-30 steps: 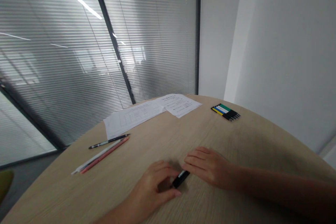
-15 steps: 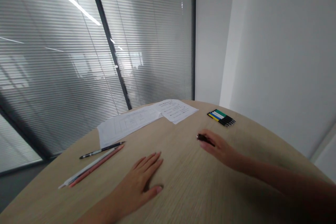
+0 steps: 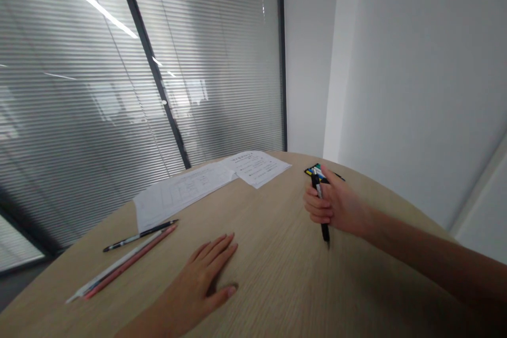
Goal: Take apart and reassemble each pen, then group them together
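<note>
My right hand (image 3: 327, 200) is closed around a black pen (image 3: 325, 231) with a silver clip. The pen stands nearly upright, its tip pointing down toward the table. Flat on the wooden tabletop (image 3: 273, 253) lies my left hand (image 3: 202, 269), palm down, fingers stretched, with nothing in it. Behind my right hand, partly hidden by it, is a row of pens (image 3: 312, 170) in several colours.
Left of my left hand lie a black pen (image 3: 140, 236), a white stick-like pen (image 3: 116, 264) and a pink one (image 3: 130, 262). Printed sheets (image 3: 182, 190) overlap at the far edge. Beyond stand a glass partition with blinds (image 3: 222, 63) and a white wall (image 3: 412, 79).
My right hand has turned from holding the pen sideways to gripping it upright, and now covers part of the pen row. My left hand stays flat. The view has shifted slightly right.
</note>
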`<state>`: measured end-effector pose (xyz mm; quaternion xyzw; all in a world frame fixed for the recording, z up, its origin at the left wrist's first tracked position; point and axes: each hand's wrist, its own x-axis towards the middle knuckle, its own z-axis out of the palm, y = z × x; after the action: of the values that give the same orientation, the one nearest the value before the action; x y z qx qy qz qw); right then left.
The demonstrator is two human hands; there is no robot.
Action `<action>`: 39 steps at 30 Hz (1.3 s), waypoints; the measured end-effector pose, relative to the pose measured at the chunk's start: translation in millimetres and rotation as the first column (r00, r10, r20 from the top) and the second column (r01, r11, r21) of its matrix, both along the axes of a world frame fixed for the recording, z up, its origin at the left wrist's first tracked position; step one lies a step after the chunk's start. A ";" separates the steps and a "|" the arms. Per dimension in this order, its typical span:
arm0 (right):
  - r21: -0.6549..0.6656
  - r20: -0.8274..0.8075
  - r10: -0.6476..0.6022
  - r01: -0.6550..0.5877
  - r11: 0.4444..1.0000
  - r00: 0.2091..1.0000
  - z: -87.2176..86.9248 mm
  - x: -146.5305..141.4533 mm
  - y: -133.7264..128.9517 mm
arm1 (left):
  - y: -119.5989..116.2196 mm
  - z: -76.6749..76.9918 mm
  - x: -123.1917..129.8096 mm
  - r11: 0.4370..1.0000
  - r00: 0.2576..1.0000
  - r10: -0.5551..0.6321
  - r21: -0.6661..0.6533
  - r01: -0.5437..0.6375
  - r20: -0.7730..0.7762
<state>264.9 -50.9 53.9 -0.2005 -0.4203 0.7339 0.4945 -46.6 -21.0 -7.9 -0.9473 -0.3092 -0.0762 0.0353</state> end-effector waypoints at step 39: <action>-0.098 -0.098 -0.081 0.071 0.993 0.992 -4.1 28.9 20.9 | 1.6 0.5 -1.6 1.000 0.999 -0.015 0.024 0.014 0.028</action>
<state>293.8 -30.0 49.9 -0.2016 -0.3515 0.7428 0.5330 -48.2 -19.4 -7.5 -0.9479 -0.3017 -0.0935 0.0418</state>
